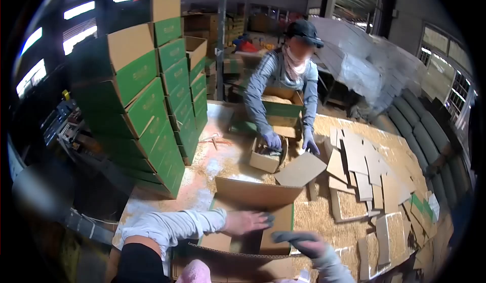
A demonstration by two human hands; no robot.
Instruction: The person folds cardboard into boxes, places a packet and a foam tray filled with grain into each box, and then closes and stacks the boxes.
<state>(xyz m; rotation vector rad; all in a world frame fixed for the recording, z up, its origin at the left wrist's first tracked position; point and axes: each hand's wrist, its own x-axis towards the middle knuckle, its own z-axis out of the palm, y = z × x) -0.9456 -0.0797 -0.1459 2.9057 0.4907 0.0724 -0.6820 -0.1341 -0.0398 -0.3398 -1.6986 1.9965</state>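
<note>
An open cardboard box (253,188) with green sides stands right in front of me, flaps raised. Over its inside, my left hand (247,222) reaches in from the left, flat with fingers stretched out and dark at the tips; I see nothing held in it. My right hand (302,241) is at the box's right edge, its dark-covered fingers pointing left and extended, with nothing visible in them. Brown cardboard shows on the box's floor, partly shaded. Whether either hand touches the box walls I cannot tell.
Across the table, a co-worker (283,75) in purple gloves handles a small carton (264,156). Tall stacks of green boxes (147,111) rise at the left. Loose cardboard sheets (354,156) lie over bundled straw-coloured material (316,217) at the right. A hammer-like tool (214,141) lies beyond the box.
</note>
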